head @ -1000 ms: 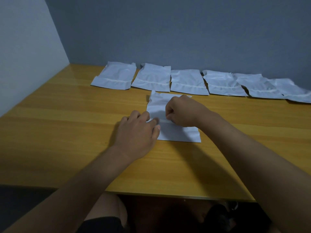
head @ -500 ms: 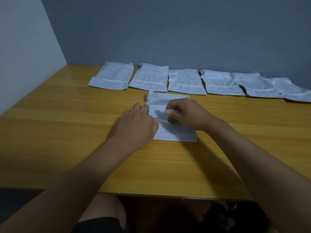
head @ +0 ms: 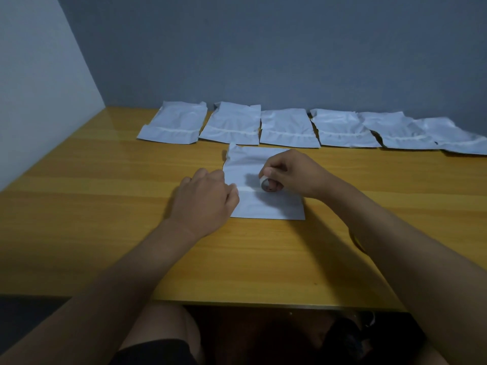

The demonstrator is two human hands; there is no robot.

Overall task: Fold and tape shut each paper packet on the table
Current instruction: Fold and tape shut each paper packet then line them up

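A white paper packet lies flat in the middle of the wooden table. My right hand grips a small tape roll standing on the packet. A strip of tape runs from the roll leftward across the packet. My left hand rests on the packet's left edge, its fingertips pressing down the strip's end. Part of the packet lies hidden under both hands.
Several folded white packets with a tape band lie in a row along the back of the table, from the leftmost packet to the rightmost one. Grey walls close the back and left. The table's near edge is above my knees.
My right hand has drawn the tape roll to the right across the packet, laying a strip. My left hand has stayed at the packet's left edge.
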